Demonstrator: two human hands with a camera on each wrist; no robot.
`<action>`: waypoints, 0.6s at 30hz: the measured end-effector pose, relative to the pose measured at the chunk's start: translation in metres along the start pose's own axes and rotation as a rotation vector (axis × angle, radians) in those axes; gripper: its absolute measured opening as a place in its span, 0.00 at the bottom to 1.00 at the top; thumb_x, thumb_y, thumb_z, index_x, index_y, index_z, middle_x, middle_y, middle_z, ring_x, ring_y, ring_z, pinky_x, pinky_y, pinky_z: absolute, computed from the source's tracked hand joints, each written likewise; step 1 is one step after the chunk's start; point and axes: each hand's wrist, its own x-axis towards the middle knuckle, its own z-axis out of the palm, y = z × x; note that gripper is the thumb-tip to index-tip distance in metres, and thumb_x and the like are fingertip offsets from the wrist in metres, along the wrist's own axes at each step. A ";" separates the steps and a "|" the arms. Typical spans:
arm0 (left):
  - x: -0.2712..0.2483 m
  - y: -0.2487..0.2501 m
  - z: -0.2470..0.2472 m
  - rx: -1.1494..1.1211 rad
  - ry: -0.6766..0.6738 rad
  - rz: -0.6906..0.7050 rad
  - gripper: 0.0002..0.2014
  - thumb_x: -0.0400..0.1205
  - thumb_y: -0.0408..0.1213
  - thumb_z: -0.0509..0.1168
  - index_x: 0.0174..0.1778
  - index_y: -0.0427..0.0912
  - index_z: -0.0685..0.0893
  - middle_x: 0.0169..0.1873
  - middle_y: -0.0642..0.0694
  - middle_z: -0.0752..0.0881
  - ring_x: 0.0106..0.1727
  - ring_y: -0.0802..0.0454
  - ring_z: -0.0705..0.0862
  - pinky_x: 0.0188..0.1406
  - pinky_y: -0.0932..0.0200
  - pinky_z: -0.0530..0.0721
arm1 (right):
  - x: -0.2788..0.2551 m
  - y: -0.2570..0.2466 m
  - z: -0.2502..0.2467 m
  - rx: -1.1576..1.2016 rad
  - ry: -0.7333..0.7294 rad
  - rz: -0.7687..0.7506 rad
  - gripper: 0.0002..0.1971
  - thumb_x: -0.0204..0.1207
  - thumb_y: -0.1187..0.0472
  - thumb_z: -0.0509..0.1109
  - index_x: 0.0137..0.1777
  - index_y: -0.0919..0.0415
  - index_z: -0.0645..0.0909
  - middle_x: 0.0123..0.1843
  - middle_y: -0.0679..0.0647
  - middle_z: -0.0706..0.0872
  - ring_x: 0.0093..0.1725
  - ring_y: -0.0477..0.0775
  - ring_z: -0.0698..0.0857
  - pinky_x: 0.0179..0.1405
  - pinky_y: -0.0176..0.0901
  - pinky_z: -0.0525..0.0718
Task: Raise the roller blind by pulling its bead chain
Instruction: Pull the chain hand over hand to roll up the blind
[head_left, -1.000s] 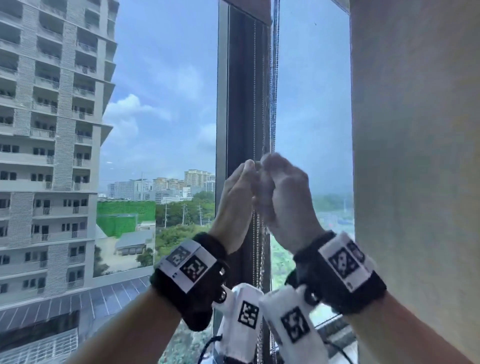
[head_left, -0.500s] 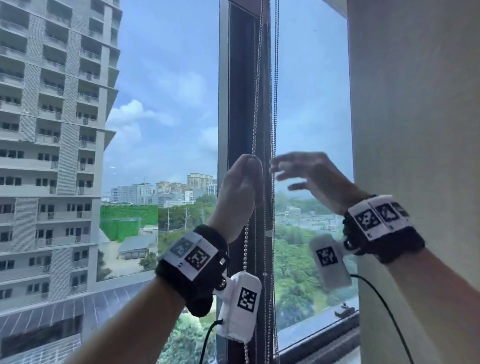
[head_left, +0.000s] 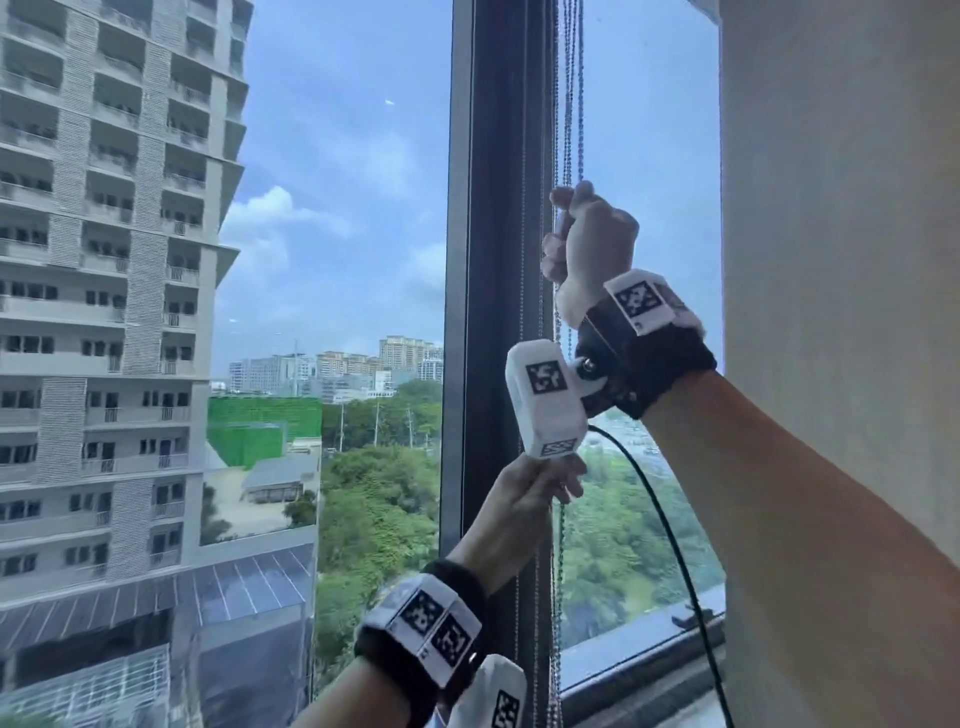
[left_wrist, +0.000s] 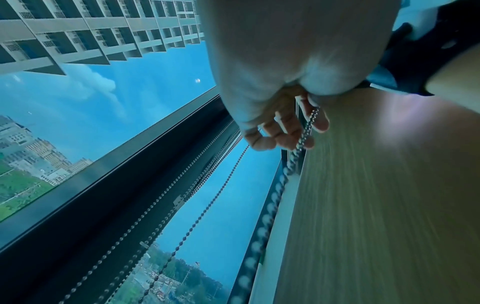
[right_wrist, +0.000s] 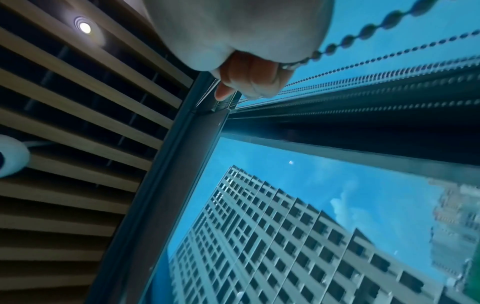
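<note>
Since a moment ago the right hand (head_left: 589, 244) has reached up and closed on the bead chain (head_left: 570, 104) beside the window frame (head_left: 493, 260), left hand (head_left: 524, 501) gripping it lower down: hand-over-hand hauling continues.

Looking out from an upper-floor room in a city tower: floor-height window glass (head_left: 337, 260) in a dark metal frame (head_left: 498, 260), a balconied high-rise (head_left: 104, 312) rising just outside, treetops (head_left: 384, 499) lying well below, slatted wooden ceiling (right_wrist: 78, 123) holding a recessed downlight (right_wrist: 85, 27), pale wall (head_left: 841, 260) standing beside.
</note>
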 end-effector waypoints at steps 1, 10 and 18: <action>0.001 0.001 -0.006 -0.026 -0.004 -0.042 0.14 0.86 0.33 0.50 0.44 0.37 0.80 0.35 0.52 0.85 0.37 0.56 0.79 0.34 0.63 0.75 | -0.006 -0.003 0.001 0.034 -0.016 0.007 0.19 0.84 0.63 0.56 0.31 0.60 0.78 0.17 0.48 0.64 0.09 0.44 0.62 0.13 0.28 0.55; 0.037 0.052 -0.040 -0.231 0.066 -0.010 0.18 0.88 0.41 0.48 0.42 0.47 0.83 0.34 0.51 0.86 0.36 0.54 0.82 0.44 0.52 0.80 | -0.090 0.032 -0.045 -0.036 -0.200 0.058 0.17 0.85 0.59 0.56 0.38 0.61 0.80 0.21 0.56 0.67 0.17 0.50 0.62 0.19 0.37 0.60; 0.043 0.070 -0.033 -0.175 0.042 0.115 0.19 0.86 0.49 0.50 0.35 0.45 0.78 0.36 0.45 0.83 0.35 0.52 0.80 0.38 0.56 0.79 | -0.126 0.049 -0.094 -0.375 -0.466 0.168 0.21 0.82 0.53 0.61 0.27 0.56 0.80 0.19 0.46 0.72 0.19 0.47 0.66 0.21 0.36 0.65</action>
